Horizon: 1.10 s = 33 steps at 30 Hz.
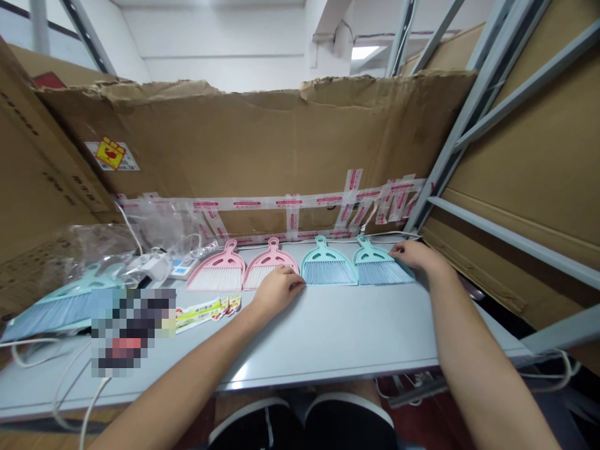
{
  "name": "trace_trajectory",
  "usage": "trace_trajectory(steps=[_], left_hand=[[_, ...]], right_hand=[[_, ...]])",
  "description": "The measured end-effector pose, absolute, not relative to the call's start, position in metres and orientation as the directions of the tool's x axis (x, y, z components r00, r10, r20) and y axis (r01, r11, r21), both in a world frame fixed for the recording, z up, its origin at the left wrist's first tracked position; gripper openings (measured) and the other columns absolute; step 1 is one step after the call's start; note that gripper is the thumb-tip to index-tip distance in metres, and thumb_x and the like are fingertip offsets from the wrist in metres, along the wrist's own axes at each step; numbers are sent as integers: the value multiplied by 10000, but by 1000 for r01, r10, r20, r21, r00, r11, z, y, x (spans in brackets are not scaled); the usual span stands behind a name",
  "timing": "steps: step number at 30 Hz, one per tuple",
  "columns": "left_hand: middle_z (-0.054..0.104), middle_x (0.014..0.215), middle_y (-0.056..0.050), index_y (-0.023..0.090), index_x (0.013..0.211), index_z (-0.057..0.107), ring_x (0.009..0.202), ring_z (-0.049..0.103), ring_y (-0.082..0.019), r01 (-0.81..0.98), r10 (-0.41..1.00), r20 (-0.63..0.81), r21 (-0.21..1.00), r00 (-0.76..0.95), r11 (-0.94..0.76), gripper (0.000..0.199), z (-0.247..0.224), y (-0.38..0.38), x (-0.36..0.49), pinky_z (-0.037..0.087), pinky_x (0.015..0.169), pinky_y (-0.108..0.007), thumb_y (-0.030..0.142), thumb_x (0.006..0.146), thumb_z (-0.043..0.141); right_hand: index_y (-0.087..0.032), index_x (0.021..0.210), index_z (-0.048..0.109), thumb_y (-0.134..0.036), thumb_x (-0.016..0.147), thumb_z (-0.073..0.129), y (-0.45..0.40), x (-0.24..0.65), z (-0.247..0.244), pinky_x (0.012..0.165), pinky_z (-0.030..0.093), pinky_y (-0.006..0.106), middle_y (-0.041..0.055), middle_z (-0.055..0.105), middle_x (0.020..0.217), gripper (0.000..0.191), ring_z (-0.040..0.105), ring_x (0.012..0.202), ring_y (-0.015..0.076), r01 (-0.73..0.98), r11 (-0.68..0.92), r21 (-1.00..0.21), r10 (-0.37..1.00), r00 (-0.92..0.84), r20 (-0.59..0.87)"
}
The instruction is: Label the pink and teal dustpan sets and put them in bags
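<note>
Two pink dustpans with white-bristled brushes stand side by side: a left one (218, 275) and a right one (262, 257). To their right are two teal dustpans with blue brushes, an inner one (328, 269) and an outer one (380, 270). My left hand (277, 291) lies across the lower right of the second pink dustpan, fingers curled in near the inner teal one's corner; whatever is between its fingertips is hidden. My right hand (418, 256) has its bent fingers closed on the right rim of the outer teal dustpan.
More teal dustpans with blue brushes (60, 306) lie at the left, by clear plastic bags (159, 219) and a white device (185, 265). Yellow-green packets (206, 310) lie nearer. White cables (70, 381) cross the table (337, 331). Cardboard (257, 144) and metal rack bars (515, 231) enclose it.
</note>
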<state>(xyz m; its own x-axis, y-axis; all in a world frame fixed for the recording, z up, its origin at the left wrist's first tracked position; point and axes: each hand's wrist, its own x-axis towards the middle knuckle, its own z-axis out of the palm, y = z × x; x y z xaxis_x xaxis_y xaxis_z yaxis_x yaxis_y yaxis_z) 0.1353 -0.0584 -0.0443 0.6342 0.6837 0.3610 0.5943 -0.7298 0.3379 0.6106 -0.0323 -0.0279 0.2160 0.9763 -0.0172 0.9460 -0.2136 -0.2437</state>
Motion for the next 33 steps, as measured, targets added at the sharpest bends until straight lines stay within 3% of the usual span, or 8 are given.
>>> trace_trajectory(steps=[12, 19, 23, 27, 30, 33], left_hand=[[800, 1034, -98, 243, 1076, 878, 1041, 701, -297, 581, 684, 355, 361, 638, -729, 200, -42, -62, 137, 548, 939, -418, 217, 1029, 686], [784, 1022, -93, 219, 1089, 839, 1012, 702, -263, 509, 612, 386, 342, 691, -790, 190, -40, -72, 143, 535, 907, -370, 284, 1067, 662], [785, 975, -96, 198, 1044, 807, 928, 706, -249, 584, 630, 367, 241, 685, -775, 201, -30, -68, 137, 492, 819, -341, 273, 1059, 621], [804, 917, -114, 197, 925, 788, 818, 701, -253, 763, 759, 333, 150, 560, -629, 345, -4, -47, 110, 404, 727, -340, 341, 1102, 529], [804, 828, -115, 215, 862, 801, 743, 697, -259, 878, 848, 326, 94, 419, -470, 496, 16, -30, 81, 332, 674, -344, 440, 1140, 458], [812, 813, -133, 214, 837, 813, 755, 720, -278, 929, 864, 389, 52, 318, -366, 563, 27, -19, 55, 311, 667, -355, 482, 1149, 428]], right_hand=[[-180, 1002, 885, -353, 952, 737, -38, 609, -23, 701, 499, 313, 116, 846, 887, 233, 744, 703, 234, 923, -293, -250, 956, 278, -94], [-169, 977, 845, -444, 1007, 665, -35, 594, -20, 711, 461, 348, 158, 840, 931, 330, 751, 836, 301, 929, -277, -245, 916, 332, 224], [-189, 980, 791, -415, 1055, 591, -34, 557, -16, 748, 461, 348, 133, 812, 916, 311, 720, 839, 281, 966, -50, -254, 895, 157, 418], [-205, 1048, 765, -353, 1090, 556, -43, 491, -17, 870, 522, 381, 138, 792, 1035, 259, 707, 963, 297, 932, 273, -239, 818, -95, 567], [-208, 1089, 770, -282, 1098, 564, -62, 425, -23, 963, 560, 444, 144, 784, 1086, 219, 683, 1058, 311, 775, 607, -173, 683, -399, 612], [-220, 1222, 777, -198, 1054, 626, -85, 355, -33, 1133, 537, 514, 146, 762, 1357, 227, 626, 1330, 327, 513, 856, -66, 471, -719, 511]])
